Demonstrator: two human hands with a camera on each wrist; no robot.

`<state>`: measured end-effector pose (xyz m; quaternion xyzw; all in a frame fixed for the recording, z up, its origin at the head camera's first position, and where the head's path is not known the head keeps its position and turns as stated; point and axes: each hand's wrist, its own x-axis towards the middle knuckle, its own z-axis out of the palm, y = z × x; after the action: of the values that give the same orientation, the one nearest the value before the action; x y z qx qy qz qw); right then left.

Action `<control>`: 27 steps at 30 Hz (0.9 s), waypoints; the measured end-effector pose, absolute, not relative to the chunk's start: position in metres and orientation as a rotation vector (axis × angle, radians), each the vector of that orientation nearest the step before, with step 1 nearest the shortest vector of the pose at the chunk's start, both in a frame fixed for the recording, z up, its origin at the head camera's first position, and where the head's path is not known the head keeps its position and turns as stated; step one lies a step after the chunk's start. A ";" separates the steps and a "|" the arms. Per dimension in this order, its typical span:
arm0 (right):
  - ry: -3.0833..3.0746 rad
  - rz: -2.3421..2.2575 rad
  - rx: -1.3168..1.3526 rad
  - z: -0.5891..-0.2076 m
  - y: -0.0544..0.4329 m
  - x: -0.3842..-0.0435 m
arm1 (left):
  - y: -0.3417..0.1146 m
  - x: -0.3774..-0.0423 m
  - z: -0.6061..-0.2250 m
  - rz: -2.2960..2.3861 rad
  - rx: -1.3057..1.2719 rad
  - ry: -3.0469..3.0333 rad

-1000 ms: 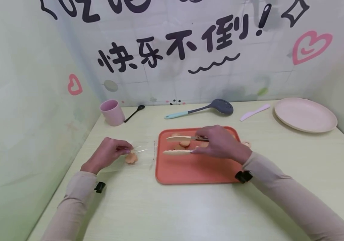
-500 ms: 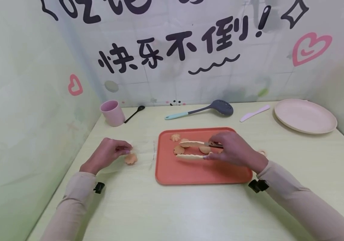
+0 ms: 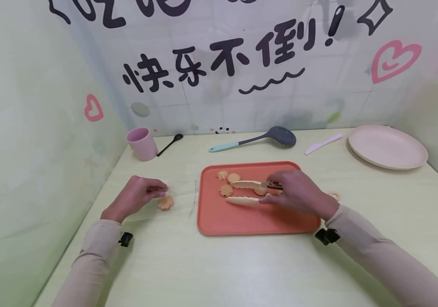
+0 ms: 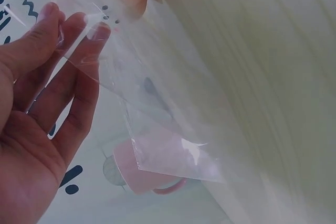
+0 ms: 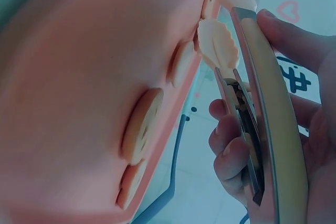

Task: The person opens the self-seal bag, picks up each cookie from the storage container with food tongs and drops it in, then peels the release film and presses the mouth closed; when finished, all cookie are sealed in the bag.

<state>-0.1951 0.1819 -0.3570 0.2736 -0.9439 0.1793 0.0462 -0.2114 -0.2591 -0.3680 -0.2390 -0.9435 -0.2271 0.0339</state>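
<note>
At the left, my left hand [image 3: 136, 196] pinches the edge of a clear plastic bag [image 4: 157, 108] between thumb and fingertips. A scalloped cookie [image 3: 166, 203] shows in the bag just below the fingertips. My right hand [image 3: 299, 194] grips metal tongs [image 5: 278, 129] with cream scalloped tips over the orange-red tray [image 3: 238, 221]. The tips stand apart with nothing between them, pointing left. On the tray lie a star-shaped cookie [image 3: 222, 175], a round dotted cookie [image 3: 225, 190] and a plain round one [image 3: 233, 178]. Another cookie [image 3: 259, 192] is partly hidden behind the tongs.
Along the back are a pink mug [image 3: 142, 145], a black spoon [image 3: 170, 145], a slotted ladle [image 3: 282, 136] with a light-blue handle, a lilac knife [image 3: 323, 143] and a pink plate [image 3: 387, 147]. A small ring-shaped piece [image 3: 335, 195] lies right of the tray.
My right hand has drawn the tongs to the right over the tray, uncovering cookies at its left, then has hardly moved. The left hand stays in place with the bag.
</note>
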 end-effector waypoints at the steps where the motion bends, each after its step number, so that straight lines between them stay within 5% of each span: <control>1: -2.873 0.547 0.837 -0.357 0.180 -0.197 | -0.259 -0.211 -0.367 -0.703 -0.736 -2.900; 27: -2.823 0.633 0.980 -0.345 0.124 -0.207 | -0.262 -0.210 -0.366 -0.721 -0.744 -2.890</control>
<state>-0.2065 0.1238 -0.3447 0.3205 -0.9233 0.2070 0.0437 -0.2103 -0.2619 -0.3657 -0.2422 -0.9407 -0.2347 0.0355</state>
